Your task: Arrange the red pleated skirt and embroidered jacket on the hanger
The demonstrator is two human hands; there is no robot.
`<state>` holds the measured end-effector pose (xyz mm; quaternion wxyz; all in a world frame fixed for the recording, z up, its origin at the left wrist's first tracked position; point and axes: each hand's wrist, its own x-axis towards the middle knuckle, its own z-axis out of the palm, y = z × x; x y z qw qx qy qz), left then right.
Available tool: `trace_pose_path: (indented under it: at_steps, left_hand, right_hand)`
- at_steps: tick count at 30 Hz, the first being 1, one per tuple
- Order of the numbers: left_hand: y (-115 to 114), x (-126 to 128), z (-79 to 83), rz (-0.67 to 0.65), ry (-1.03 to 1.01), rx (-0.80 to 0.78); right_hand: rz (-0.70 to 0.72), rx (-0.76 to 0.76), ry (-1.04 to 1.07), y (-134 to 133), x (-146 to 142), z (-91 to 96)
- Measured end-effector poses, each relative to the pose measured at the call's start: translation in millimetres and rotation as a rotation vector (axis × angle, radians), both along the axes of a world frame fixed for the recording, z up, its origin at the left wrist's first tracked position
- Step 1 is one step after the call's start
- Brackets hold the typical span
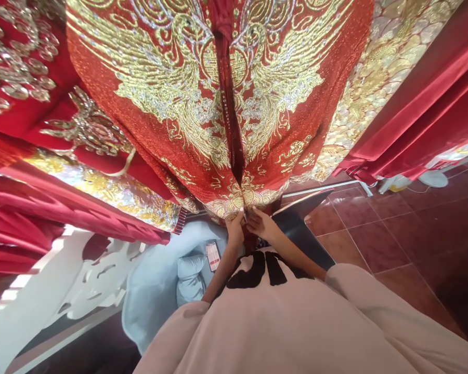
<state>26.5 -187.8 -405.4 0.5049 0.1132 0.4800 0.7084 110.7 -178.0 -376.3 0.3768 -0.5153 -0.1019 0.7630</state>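
A red garment (171, 104) with heavy gold and silver embroidery hangs in front of me, its front opening running down the middle. My left hand (235, 230) and my right hand (259, 223) meet at the bottom of that opening, at the hem. Both hands have their fingers pinched together on the two hem edges beside the opening. My white shirt with black letters (265, 311) fills the lower part of the view.
More red and gold embroidered garments hang at the left (19, 67) and right (425, 104). A pale blue cloth bundle with a tag (167, 275) lies at lower left. A dark panel (300, 223) stands on the red tiled floor (393, 228).
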Motion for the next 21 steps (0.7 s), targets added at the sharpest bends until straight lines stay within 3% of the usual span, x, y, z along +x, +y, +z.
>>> trace_pose_path:
  at_steps: [2, 4, 12, 17, 21]
  left_hand:
    - [1, -3, -3.4, 0.002, 0.026, -0.001]
    - [0, -4, -5.1, -0.003, 0.055, 0.005]
    - [0, 0, -13.4, -0.021, 0.15, 0.035]
    - [5, 1, -17.7, 0.022, 0.207, 0.052]
    - [11, 3, -19.3, -0.023, 0.261, 0.008]
  right_hand:
    - [0.088, -0.051, -0.038, -8, 6, -1.4]
    - [0.109, 0.001, -0.079, -11, 6, 2.5]
    - [0.025, 0.272, -0.29, 11, -14, 21.5]
    - [0.126, 0.26, -0.299, 18, -22, 26.0]
    - [0.141, 0.201, -0.273, 26, -33, 45.2]
